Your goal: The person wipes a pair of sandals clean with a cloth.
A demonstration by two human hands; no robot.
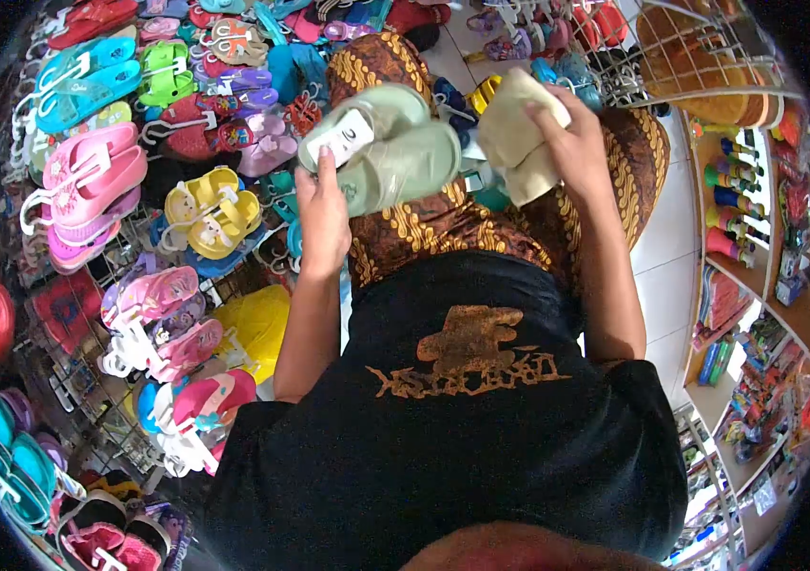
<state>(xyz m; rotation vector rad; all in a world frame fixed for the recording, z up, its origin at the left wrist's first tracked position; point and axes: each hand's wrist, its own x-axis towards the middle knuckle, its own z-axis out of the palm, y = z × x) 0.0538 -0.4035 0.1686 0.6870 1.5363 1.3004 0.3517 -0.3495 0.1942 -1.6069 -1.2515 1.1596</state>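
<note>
A pair of pale green sandals (405, 164) with a white label on one sole is in my left hand (323, 214), which is closed on the near left end with the thumb over the label. My right hand (571, 143) is wrapped round a cream cloth (517, 133), bunched and hanging to the right of the sandals. A small gap separates cloth and sandals. Both hands are above my lap, over the brown patterned fabric (443, 228) on my legs.
Racks at the left hold several pairs of sandals, among them yellow ones (213, 214) and pink ones (96, 171). White floor tiles (662, 276) show at the right, beside wooden shelves (742, 271) of goods. A wire basket (709, 57) stands at upper right.
</note>
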